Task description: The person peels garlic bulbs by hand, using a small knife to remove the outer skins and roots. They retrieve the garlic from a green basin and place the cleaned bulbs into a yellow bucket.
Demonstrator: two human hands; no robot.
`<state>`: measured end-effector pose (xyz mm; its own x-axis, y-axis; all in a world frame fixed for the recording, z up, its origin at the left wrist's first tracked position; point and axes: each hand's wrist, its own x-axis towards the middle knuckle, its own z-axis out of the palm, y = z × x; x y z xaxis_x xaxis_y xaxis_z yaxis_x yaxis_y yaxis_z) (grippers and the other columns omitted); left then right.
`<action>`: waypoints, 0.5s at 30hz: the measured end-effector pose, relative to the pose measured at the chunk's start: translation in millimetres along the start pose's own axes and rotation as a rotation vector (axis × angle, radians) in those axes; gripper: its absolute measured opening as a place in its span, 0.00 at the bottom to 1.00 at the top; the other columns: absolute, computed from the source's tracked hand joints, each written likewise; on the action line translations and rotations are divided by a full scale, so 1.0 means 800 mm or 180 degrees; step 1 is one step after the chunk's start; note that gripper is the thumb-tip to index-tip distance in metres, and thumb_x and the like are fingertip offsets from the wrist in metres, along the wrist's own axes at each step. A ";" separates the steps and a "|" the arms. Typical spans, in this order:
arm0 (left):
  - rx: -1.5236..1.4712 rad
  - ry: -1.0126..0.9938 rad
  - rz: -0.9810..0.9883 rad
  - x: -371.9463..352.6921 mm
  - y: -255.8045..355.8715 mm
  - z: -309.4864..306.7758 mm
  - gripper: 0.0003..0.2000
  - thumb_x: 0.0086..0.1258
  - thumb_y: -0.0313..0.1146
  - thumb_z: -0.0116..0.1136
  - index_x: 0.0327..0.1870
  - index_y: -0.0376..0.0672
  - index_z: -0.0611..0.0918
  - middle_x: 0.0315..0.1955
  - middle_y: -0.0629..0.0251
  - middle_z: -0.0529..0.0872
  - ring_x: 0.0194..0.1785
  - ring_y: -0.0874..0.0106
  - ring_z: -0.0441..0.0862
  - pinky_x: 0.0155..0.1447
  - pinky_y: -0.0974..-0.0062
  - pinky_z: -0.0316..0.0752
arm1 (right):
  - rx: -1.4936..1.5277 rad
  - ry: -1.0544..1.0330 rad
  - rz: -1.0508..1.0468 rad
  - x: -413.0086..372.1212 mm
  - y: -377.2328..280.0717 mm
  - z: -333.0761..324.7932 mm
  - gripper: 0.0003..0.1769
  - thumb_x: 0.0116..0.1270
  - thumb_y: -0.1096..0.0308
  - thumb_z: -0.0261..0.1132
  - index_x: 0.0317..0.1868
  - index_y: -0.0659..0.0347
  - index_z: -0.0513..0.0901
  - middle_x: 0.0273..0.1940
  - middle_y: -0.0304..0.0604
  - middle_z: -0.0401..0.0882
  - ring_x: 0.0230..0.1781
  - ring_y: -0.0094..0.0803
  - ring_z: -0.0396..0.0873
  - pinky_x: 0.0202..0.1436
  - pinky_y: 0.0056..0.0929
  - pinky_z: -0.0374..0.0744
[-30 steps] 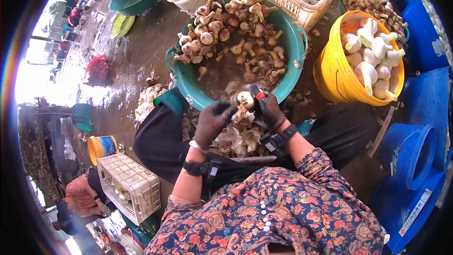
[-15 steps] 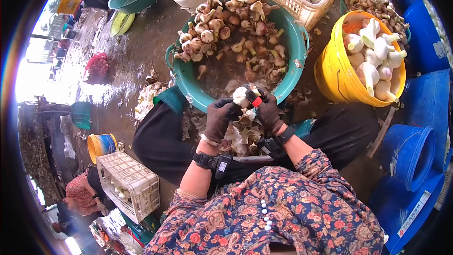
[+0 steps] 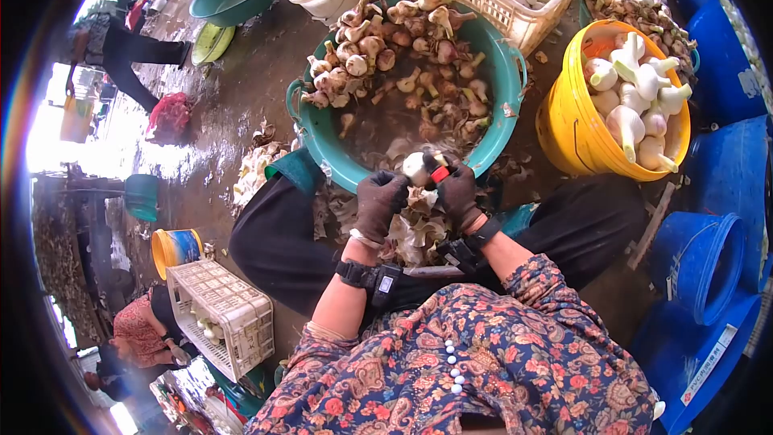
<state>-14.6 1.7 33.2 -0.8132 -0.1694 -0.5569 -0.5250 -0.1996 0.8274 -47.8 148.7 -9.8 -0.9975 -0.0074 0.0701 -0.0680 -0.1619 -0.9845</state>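
Above a heap of papery skins (image 3: 415,234) on the lap, the gloved left hand (image 3: 380,201) is clamped on a white garlic bulb (image 3: 415,166) at its fingertips. The right hand (image 3: 460,192), just beside it, grips a red-handled tool (image 3: 440,174) against the bulb. Beyond is a teal basin (image 3: 506,64) of unpeeled garlic. A blue barrel's label (image 3: 707,364) is too small to read.

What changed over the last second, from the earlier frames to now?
The left hand rose from the peel pile and closed on the garlic bulb, which the right hand was already holding along with a red-handled tool. A person walked into view at the upper left. The teal basin, yellow bucket and white crate stayed put.
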 end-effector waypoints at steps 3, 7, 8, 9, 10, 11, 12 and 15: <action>0.3546 0.0537 0.0835 0.010 -0.036 -0.017 0.18 0.56 0.46 0.62 0.27 0.36 0.83 0.20 0.56 0.83 0.22 0.65 0.80 0.32 0.70 0.75 | 0.0936 0.0496 0.2110 0.011 -0.023 -0.004 0.17 0.63 0.53 0.65 0.36 0.60 0.83 0.28 0.38 0.79 0.25 0.25 0.77 0.28 0.23 0.76; 0.4307 0.0402 0.0467 0.012 -0.037 -0.037 0.20 0.56 0.50 0.61 0.30 0.37 0.84 0.24 0.52 0.84 0.24 0.61 0.82 0.36 0.70 0.77 | 0.2095 -0.0318 0.2829 0.016 0.005 -0.032 0.27 0.62 0.38 0.59 0.34 0.56 0.83 0.24 0.34 0.77 0.20 0.21 0.74 0.20 0.20 0.71; 0.4147 0.0261 0.0100 0.012 -0.026 -0.033 0.19 0.56 0.48 0.62 0.31 0.37 0.84 0.26 0.53 0.85 0.25 0.64 0.83 0.36 0.71 0.77 | 0.2270 -0.0277 0.2860 0.012 -0.003 -0.028 0.27 0.62 0.38 0.60 0.33 0.56 0.83 0.23 0.34 0.77 0.18 0.21 0.73 0.19 0.20 0.70; 0.4146 0.0265 0.0101 0.012 -0.016 -0.026 0.19 0.56 0.48 0.62 0.31 0.37 0.84 0.26 0.53 0.85 0.25 0.64 0.83 0.36 0.71 0.77 | 0.2448 -0.0241 0.2869 0.013 -0.008 -0.024 0.27 0.61 0.37 0.60 0.33 0.56 0.82 0.22 0.34 0.76 0.17 0.21 0.72 0.18 0.21 0.69; 0.3314 0.0288 0.0507 0.010 -0.005 -0.014 0.18 0.57 0.45 0.64 0.32 0.36 0.84 0.27 0.55 0.86 0.26 0.68 0.83 0.35 0.74 0.77 | 0.2450 -0.0235 0.2867 0.014 -0.007 -0.022 0.27 0.61 0.37 0.60 0.33 0.56 0.82 0.22 0.34 0.76 0.17 0.21 0.72 0.18 0.21 0.69; 0.2469 0.0301 0.0875 0.012 -0.001 -0.004 0.16 0.58 0.43 0.65 0.34 0.36 0.84 0.28 0.58 0.86 0.27 0.72 0.83 0.35 0.76 0.77 | 0.1940 0.0091 0.2969 0.013 -0.005 -0.021 0.27 0.61 0.38 0.60 0.32 0.56 0.82 0.22 0.34 0.75 0.16 0.22 0.71 0.19 0.21 0.70; 0.2415 0.0200 0.0925 0.023 -0.001 0.000 0.15 0.58 0.39 0.67 0.37 0.34 0.83 0.27 0.62 0.86 0.28 0.78 0.81 0.34 0.79 0.76 | 0.1423 0.0408 0.3055 0.013 -0.003 -0.020 0.27 0.61 0.38 0.60 0.32 0.57 0.81 0.21 0.34 0.75 0.16 0.22 0.69 0.20 0.21 0.70; 0.2209 0.0014 0.1286 0.018 0.018 0.040 0.17 0.58 0.40 0.67 0.39 0.33 0.83 0.26 0.63 0.86 0.28 0.78 0.81 0.34 0.79 0.76 | 0.0717 0.0737 0.2453 0.008 -0.002 -0.008 0.27 0.61 0.39 0.62 0.32 0.59 0.81 0.21 0.34 0.75 0.19 0.22 0.70 0.25 0.21 0.71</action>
<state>-41.8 27.6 39.4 -0.9734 -0.1046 -0.2037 -0.2280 0.5232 0.8211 -54.2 155.0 -8.8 -0.7435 0.0021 -0.6688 0.6157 -0.3882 -0.6857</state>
